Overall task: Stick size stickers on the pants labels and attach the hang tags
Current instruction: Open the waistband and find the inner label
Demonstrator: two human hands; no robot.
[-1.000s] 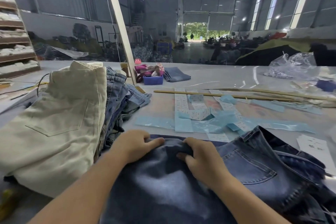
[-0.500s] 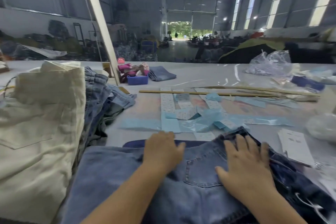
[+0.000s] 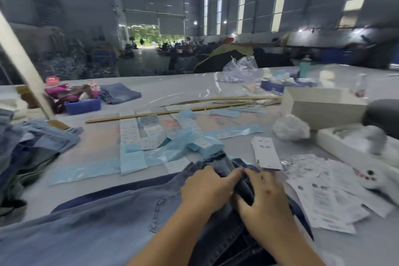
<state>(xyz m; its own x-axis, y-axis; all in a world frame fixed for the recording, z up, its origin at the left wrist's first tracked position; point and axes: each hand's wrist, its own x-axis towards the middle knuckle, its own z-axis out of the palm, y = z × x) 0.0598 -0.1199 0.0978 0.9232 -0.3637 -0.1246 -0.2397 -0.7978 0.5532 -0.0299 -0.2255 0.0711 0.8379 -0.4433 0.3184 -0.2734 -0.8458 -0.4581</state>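
Both hands' fingers (image 3: 234,176) pinch the dark jeans waistband (image 3: 222,163) between them.

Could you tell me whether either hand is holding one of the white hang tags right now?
No, both the left hand and the right hand grip the dark jeans, while the hang tags lie untouched on the table.

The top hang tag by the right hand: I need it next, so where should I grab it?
Probably pinch the near short end of the hang tag from the right hand's side. It lies flat atop a small stack, long axis pointing away, with its near end just beyond the dark jeans.
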